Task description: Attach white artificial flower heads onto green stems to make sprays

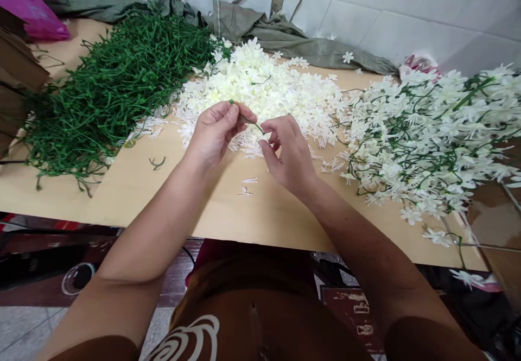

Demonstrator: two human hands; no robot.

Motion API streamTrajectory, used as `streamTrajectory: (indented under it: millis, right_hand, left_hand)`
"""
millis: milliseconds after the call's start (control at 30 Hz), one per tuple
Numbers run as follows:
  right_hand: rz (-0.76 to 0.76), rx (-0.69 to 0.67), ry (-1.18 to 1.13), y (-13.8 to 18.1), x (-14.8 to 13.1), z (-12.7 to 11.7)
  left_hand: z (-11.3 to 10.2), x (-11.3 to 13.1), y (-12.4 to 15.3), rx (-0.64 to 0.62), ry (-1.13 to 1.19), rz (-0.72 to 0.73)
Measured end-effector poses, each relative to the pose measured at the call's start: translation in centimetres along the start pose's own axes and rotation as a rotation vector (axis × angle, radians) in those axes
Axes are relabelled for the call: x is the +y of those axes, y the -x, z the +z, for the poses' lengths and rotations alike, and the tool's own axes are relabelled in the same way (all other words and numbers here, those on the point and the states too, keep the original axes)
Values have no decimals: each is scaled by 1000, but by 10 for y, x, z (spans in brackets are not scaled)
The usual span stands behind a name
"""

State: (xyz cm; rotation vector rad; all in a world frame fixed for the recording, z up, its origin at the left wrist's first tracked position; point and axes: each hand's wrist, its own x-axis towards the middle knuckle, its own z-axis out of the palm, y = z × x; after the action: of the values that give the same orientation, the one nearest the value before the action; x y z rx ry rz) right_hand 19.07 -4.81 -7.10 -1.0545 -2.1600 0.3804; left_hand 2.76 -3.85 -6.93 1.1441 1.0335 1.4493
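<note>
Between my two hands, over the middle of the table, runs a thin green plastic flower stem. My left hand pinches it between thumb and fingers, and a green tip pokes out above the thumb. At the stem's other end, the thumb and forefinger of my right hand are closed, the fingertips close together. Just beyond my hands lies a heap of loose white artificial petals. A few white stamen pieces lie on the tabletop below my hands.
A large pile of green stems fills the left side. Assembled white flowers on stems are heaped at the right, some hanging over the edge. A loose stem bit lies left on the board. Grey cloth lines the tiled wall.
</note>
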Motion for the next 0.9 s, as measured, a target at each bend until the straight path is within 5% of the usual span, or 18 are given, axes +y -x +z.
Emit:
streamTrajectory:
  millis: [133,300,400,700,900]
  right_hand:
    - [32,36,17,2,7,9]
    - [81,-272,195,-3,19,26]
    - [71,-325,290,-6,22,28]
    - [152,-105,34,0,45,4]
    - [215,-57,2,0,50,-7]
  left_hand:
    - [-11,9,-6,129,115,-23]
    - [-25,12,-12,145,47,-45]
    - [-24,5,-12,99,-102,-57]
    - [-9,-30,-1,-141,-830,33]
    - [0,-36,-5,-164,-1032,39]
